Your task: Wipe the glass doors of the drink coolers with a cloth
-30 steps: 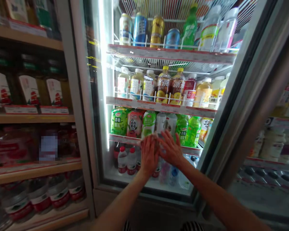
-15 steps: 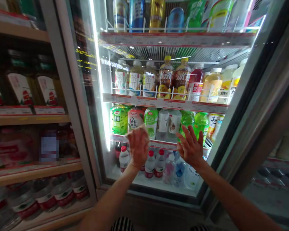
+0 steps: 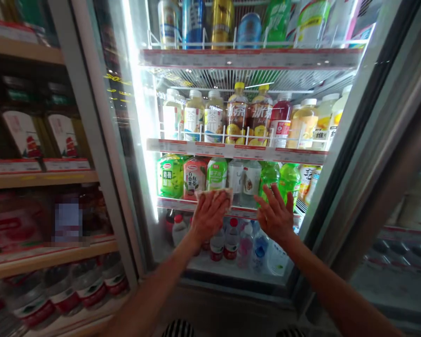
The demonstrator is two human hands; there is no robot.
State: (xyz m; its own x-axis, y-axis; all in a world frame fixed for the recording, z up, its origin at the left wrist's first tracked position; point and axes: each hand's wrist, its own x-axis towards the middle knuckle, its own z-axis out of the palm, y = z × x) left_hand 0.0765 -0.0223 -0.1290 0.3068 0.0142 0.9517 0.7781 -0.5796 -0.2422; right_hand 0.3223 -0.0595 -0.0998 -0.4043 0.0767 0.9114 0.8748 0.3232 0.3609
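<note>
A pale cloth (image 3: pixel 228 193) lies under the fingers of my left hand (image 3: pixel 208 216), which presses it to the glass door (image 3: pixel 210 267) of a lit drinks cooler. The cloth's edge shows above and right of the fingertips; the palm side is hidden. To the right, my right hand (image 3: pixel 275 217) has its fingers spread and holds nothing, at the glass or just before it. Behind the hands stand green bottles (image 3: pixel 269 174), clear bottles (image 3: pixel 251 180) and a green-labelled bottle (image 3: pixel 216 172).
Higher shelves inside the cooler hold tea bottles (image 3: pixel 236 112) and cans (image 3: pixel 222 23). Red-capped bottles (image 3: pixel 230 238) stand at the bottom. A dark door frame (image 3: pixel 368 103) runs down the right side. Left of the cooler is a wooden shelf (image 3: pixel 42 179) with more bottles.
My left hand has slid to the right with the cloth and now tilts toward the right. My right hand stays in nearly the same place. The whole view has shifted slightly.
</note>
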